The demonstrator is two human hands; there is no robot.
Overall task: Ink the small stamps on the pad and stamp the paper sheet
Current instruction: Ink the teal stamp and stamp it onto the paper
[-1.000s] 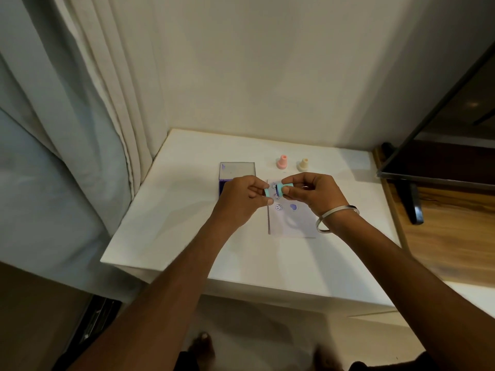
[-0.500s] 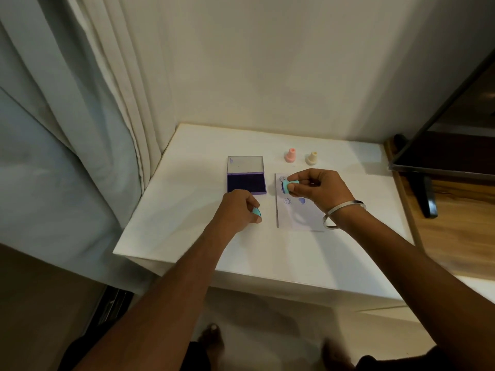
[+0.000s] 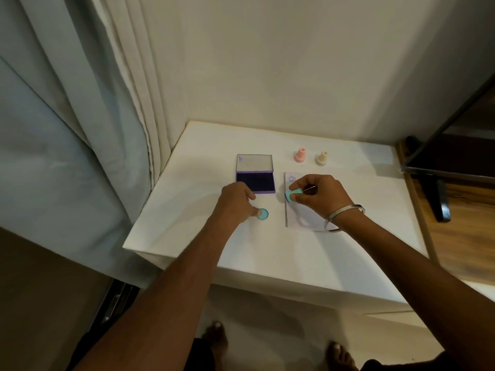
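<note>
Head view: the teal cap (image 3: 262,214) that both hands were pulling off the stamp (image 3: 291,195) a second ago now lies flat on the table (image 3: 187,223), just in front of the pad (image 3: 255,182). The left hand (image 3: 235,202) has its fingertip on the cap's edge; whether it presses or merely touches it I cannot tell, and the other fingers hang loosely curled. The right hand (image 3: 318,195) pinches the bared stamp between thumb and fingers, tilted sideways, low over the near-left part of the paper (image 3: 300,220), which lies just right of the pad. One print shows on the paper's far corner. The pad lies open, dark ink exposed. A pink stamp (image 3: 300,155) and a cream stamp (image 3: 322,158) stand behind the paper, right of the pad's lid. With the cap off, the stamp looks ready for inking, so I judge the next move to be leftward onto the pad, face down.
</note>
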